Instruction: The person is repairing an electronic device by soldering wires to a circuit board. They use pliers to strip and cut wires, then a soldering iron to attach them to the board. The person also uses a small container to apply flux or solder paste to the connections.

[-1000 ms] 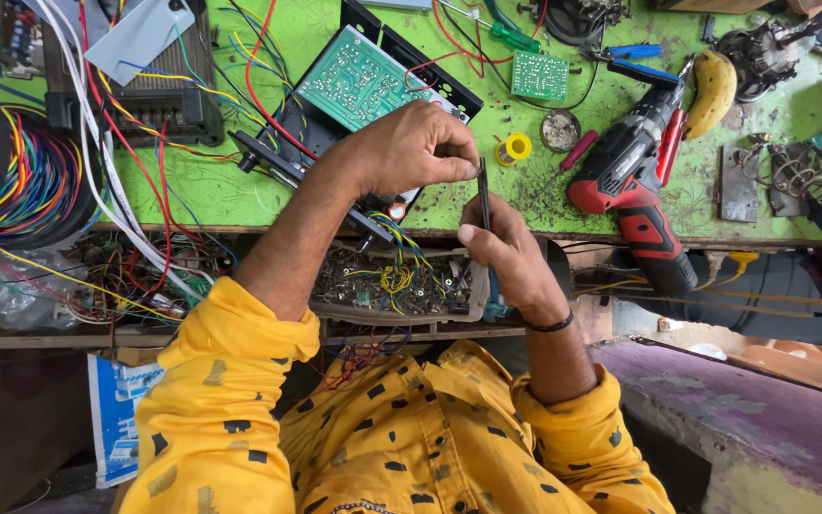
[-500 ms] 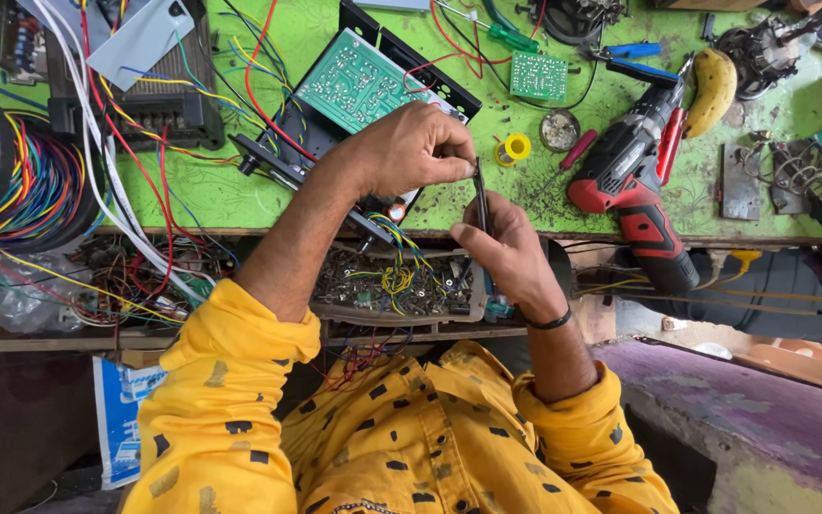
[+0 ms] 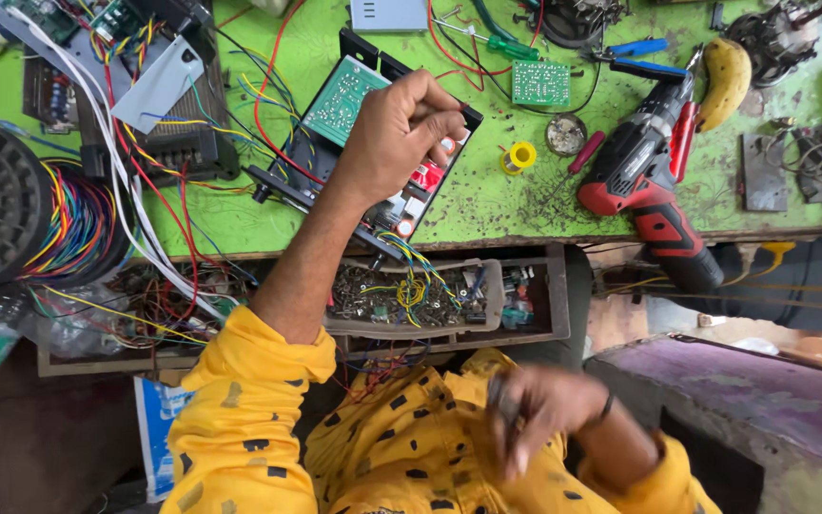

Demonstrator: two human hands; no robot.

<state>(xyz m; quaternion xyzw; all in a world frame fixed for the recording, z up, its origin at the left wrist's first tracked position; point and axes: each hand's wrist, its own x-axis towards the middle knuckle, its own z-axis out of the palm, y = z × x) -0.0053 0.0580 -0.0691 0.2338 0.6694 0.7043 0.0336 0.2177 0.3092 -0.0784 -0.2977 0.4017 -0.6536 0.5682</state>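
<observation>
My left hand (image 3: 400,133) is curled into a fist on the right edge of a black chassis (image 3: 283,186) lying on the green bench. The chassis carries a green circuit board (image 3: 340,100) and red parts beside my fingers. I cannot tell whether the fist pinches anything. Down over my yellow shirt, my right hand (image 3: 549,419) is blurred by motion. A thin dark tool (image 3: 499,395) shows between its fingers.
A red and black cordless drill (image 3: 644,186) lies at the bench's right. Near it are a small green board (image 3: 540,83), a yellow solder spool (image 3: 521,155), blue-handled pliers (image 3: 635,48) and a banana (image 3: 727,81). Wire bundles (image 3: 68,228) crowd the left. A parts tray (image 3: 411,297) sits below the bench edge.
My right hand has dropped with the thin tool from beside my left hand down to my lap. My left hand has curled tighter on the chassis.
</observation>
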